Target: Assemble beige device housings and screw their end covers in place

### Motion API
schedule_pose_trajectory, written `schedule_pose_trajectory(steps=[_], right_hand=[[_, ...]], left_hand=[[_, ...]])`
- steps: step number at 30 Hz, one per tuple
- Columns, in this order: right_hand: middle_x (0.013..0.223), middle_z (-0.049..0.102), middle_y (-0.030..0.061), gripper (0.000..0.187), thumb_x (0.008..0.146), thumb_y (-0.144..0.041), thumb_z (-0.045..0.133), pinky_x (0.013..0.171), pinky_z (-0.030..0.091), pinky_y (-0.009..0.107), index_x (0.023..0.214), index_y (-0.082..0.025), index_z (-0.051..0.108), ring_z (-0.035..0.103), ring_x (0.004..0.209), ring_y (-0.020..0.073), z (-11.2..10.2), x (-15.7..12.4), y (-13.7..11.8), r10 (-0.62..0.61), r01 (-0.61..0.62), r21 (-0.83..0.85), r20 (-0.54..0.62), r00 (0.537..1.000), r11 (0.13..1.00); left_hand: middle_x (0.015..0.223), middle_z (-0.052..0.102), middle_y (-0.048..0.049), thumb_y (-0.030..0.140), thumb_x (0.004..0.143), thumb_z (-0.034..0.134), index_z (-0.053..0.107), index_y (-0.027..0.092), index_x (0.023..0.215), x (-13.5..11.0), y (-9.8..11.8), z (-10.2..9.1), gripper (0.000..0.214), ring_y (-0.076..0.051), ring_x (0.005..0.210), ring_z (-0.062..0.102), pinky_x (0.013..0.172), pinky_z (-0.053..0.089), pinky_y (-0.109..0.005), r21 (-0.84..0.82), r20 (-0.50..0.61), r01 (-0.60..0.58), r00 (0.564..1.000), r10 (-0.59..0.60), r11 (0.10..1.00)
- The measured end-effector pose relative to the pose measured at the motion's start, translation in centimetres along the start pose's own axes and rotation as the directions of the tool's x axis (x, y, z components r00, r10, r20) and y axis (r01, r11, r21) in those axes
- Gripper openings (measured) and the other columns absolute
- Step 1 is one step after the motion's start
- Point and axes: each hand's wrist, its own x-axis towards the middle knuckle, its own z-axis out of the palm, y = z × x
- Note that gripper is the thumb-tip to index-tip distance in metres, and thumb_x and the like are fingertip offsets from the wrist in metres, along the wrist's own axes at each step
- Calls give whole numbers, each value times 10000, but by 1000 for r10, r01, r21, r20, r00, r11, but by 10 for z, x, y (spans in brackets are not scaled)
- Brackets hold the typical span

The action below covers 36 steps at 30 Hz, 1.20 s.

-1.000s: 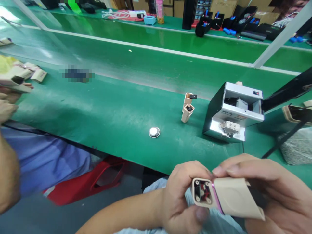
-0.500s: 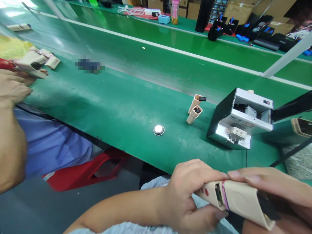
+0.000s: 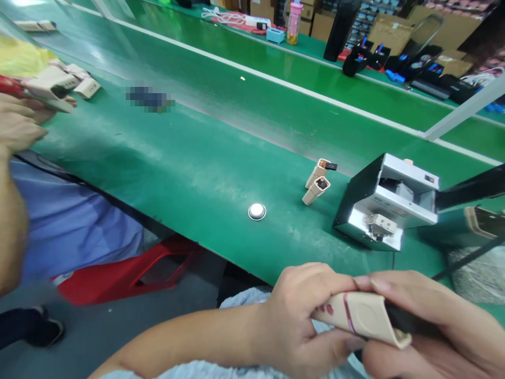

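Observation:
Both my hands hold a beige plastic connector housing [image 3: 361, 316] low in the view, just off the near edge of the green workbench [image 3: 169, 158]. My left hand [image 3: 295, 321] wraps its end marked with red dots, and my right hand [image 3: 442, 331] grips the tapered end, around a dark part. A pink band [image 3: 347, 314] circles the housing. Its open end is hidden. Beyond my hands, two similar beige housings [image 3: 317, 173] lean together on the bench, and a round metal disc [image 3: 256, 211] lies to their left.
A silver-and-black screw feeder [image 3: 384, 202] stands to the right of the housings. At far left, a co-worker's hand [image 3: 18, 123] is by beige parts [image 3: 49, 84]. A red stool [image 3: 126, 273] stands below the bench edge. Another green bench [image 3: 276, 68] runs behind.
The housing has rotated in my hands, turning its open end with the internal contacts out of sight. The camera view has shifted, and the bench items sit differently in the frame.

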Motion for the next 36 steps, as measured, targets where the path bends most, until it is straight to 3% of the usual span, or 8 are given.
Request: schedule_pose_trajectory(steps=[6, 12, 16, 19, 22, 26, 32, 36], right_hand=[[986, 784, 50, 438, 852, -524, 898, 650, 662, 309, 1183, -281, 746, 773, 831, 244, 5, 14, 3, -45, 44, 70, 11, 999, 997], [1082, 794, 59, 345, 956, -466, 820, 729, 683, 276, 1228, -275, 726, 789, 859, 228, -10, 18, 13, -112, 120, -52, 134, 985, 991], [1099, 783, 41, 249, 997, -385, 778, 786, 663, 217, 1203, -266, 703, 782, 920, 182, -9, 22, 23, -123, 138, -83, 164, 979, 987], [1122, 738, 56, 229, 1002, -392, 776, 773, 655, 231, 1184, -266, 717, 763, 952, 179, -3, 24, 36, -135, 157, -112, 184, 974, 981], [1068, 683, 54, 272, 1001, -390, 776, 716, 639, 254, 1249, -284, 742, 726, 864, 165, 2, 26, 49, -130, 167, -200, 187, 974, 966], [1064, 681, 65, 322, 1026, -321, 737, 721, 635, 271, 1346, -282, 724, 720, 865, 172, 7, 25, 60, -86, 143, -246, 228, 970, 959], [1111, 701, 69, 172, 1064, -250, 642, 767, 643, 270, 1197, -268, 750, 741, 933, 173, 9, 22, 61, -67, 124, -239, 235, 970, 963], [1065, 700, 47, 153, 1063, -257, 639, 723, 628, 260, 1179, -265, 739, 732, 893, 160, 7, 27, 57, -60, 140, -269, 284, 957, 953]], left_hand=[[878, 758, -79, 559, 1069, 606, 657, 155, 1267, -3, -4, -3, 453, -170, 683, 657, 667, 530, -297, 12, 17, 50, 999, -50, 999], [874, 767, -81, 453, 1030, 658, 650, 149, 1219, 5, 1, -9, 358, -172, 661, 660, 653, 528, -298, 81, 88, 52, 994, -60, 995], [962, 783, -105, 390, 968, 693, 654, 151, 1223, 5, -3, -10, 353, -204, 736, 726, 700, 577, -312, 123, 97, 118, 987, -130, 985], [1042, 790, -104, 366, 947, 699, 624, 162, 1343, 4, -18, -11, 451, -223, 803, 755, 733, 590, -321, 163, 143, 135, 977, -158, 977], [1024, 777, -81, 399, 997, 637, 623, 181, 1339, 3, -41, -10, 406, -226, 827, 737, 764, 578, -336, 206, 219, 147, 957, -192, 967], [1118, 758, -93, 387, 1046, 565, 601, 195, 1321, 0, -68, -6, 337, -252, 986, 710, 951, 550, -419, 199, 262, 193, 934, -242, 961], [1152, 707, -89, 207, 992, 550, 574, 203, 1254, -6, -79, -4, 263, -239, 1044, 654, 1026, 515, -433, 195, 322, 240, 900, -293, 951], [1084, 697, -82, 468, 1023, 634, 605, 190, 1215, -5, -79, -4, 339, -241, 974, 644, 987, 511, -430, 148, 302, 232, 915, -267, 961]])
